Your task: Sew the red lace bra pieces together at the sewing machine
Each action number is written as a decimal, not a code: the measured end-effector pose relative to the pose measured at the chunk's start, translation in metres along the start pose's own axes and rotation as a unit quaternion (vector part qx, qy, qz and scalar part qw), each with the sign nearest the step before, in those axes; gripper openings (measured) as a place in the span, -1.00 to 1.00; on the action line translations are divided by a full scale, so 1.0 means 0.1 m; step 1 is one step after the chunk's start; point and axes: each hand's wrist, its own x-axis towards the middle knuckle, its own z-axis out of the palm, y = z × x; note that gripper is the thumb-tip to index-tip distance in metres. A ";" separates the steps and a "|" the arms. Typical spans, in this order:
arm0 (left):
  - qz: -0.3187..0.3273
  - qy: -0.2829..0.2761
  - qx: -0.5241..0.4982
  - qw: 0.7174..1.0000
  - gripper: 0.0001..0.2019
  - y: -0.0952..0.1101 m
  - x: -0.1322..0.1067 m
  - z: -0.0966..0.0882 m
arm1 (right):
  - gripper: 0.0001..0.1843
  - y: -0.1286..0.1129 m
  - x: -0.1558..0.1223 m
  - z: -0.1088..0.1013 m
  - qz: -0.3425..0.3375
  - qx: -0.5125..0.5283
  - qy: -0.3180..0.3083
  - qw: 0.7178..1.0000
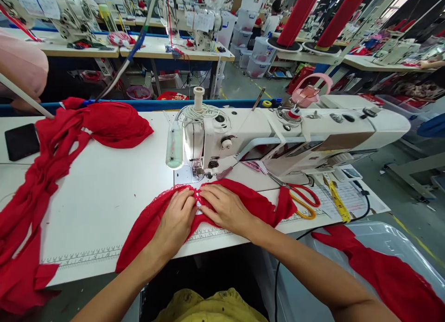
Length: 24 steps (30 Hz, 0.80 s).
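Observation:
A red lace garment (pixel 250 202) lies on the white table (pixel 104 197) just in front of the sewing machine (pixel 278 132). My left hand (pixel 177 220) rests on its left part, with the fingertips pinching the lace at the middle. My right hand (pixel 225 207) lies on the right part, fingers pressed together, meeting the left hand's fingertips at a small gathered spot of lace. Both hands sit a short way in front of the presser foot (pixel 199 171).
A heap of red fabric (pixel 52 164) trails down the table's left side. A dark phone (pixel 21 141) lies at far left. Scissors with red and orange handles (pixel 302 199) and a yellow ruler (pixel 337 199) lie right of my hands. A clear bin (pixel 389 238) holds more red fabric.

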 end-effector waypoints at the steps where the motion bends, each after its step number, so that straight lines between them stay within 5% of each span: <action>1: 0.006 -0.015 0.025 1.000 -0.81 -0.03 -0.02 0.02 | -0.75 0.01 -0.01 0.03 -0.001 -0.010 0.002 1.000; 5: 0.010 -0.057 0.069 0.996 -0.77 -0.11 -0.11 -0.01 | -0.71 0.04 -0.07 0.09 0.012 -0.020 0.026 0.999; 24: 0.051 -0.081 0.082 0.992 -0.62 -0.19 -0.12 -0.10 | -0.60 0.04 -0.13 0.09 0.041 0.011 0.004 0.999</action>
